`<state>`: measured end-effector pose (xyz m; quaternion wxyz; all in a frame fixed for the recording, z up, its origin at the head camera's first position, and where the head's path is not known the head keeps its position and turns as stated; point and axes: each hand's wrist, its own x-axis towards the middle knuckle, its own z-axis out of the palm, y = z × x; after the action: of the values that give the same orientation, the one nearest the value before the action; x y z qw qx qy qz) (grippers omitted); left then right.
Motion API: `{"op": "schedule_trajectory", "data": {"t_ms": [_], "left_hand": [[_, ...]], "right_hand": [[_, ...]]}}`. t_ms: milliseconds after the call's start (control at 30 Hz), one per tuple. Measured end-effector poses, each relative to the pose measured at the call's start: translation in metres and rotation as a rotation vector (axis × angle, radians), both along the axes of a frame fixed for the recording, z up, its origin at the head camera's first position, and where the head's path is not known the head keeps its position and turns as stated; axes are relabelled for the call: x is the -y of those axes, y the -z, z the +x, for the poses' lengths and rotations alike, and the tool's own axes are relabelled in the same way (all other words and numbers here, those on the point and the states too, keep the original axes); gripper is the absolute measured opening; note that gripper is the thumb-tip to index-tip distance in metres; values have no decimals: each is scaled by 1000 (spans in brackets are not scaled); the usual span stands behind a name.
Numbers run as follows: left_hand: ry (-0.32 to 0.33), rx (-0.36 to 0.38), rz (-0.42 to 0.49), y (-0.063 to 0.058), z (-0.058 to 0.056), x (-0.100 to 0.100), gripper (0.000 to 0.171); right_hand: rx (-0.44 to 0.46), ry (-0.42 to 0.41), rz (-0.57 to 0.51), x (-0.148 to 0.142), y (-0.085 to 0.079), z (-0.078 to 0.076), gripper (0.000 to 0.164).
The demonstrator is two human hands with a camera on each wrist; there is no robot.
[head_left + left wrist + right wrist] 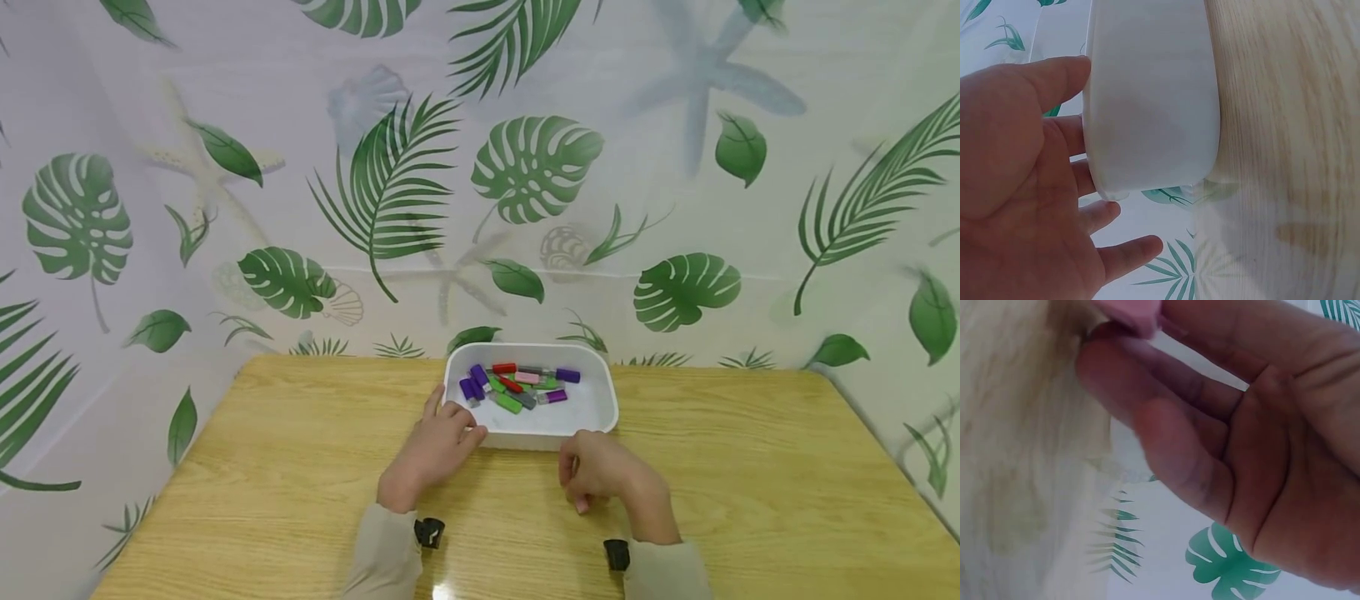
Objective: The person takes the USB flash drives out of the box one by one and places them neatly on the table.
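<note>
A white plastic box (592,417) stands near the far edge of the table, with several USB flash drives (508,402) in green, purple, red, grey and pink lying loose inside. My left hand (438,442) rests on the box's front left corner. In the left wrist view its thumb touches the rim, some fingers pass behind the wall, and the others spread out relaxed. Just in front of the box's right part, low over the table, my right hand (607,467) pinches a pink USB flash drive (582,506). The right wrist view shows only part of that pink piece (1135,314) at the fingertips.
The wooden table (300,467) runs out to both sides of the box and toward me. Right behind its far edge hangs a white cloth (585,308) printed with green leaves, starfish and shells. Both wrists wear black straps (429,533).
</note>
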<state>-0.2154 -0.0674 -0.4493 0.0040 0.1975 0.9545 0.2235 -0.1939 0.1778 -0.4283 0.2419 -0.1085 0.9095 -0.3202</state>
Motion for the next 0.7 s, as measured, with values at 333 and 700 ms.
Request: {"op": "schedule_trajectory", "data": {"t_ms": [333,700], "left_hand": [[-47,-26,-8,1,1,-4,36],[-42,2,0,1,1,-3,36]], "right_hand": [[41,42,-16,-6,6,2,22],[20,87,35,-14,9,2,24]]}}
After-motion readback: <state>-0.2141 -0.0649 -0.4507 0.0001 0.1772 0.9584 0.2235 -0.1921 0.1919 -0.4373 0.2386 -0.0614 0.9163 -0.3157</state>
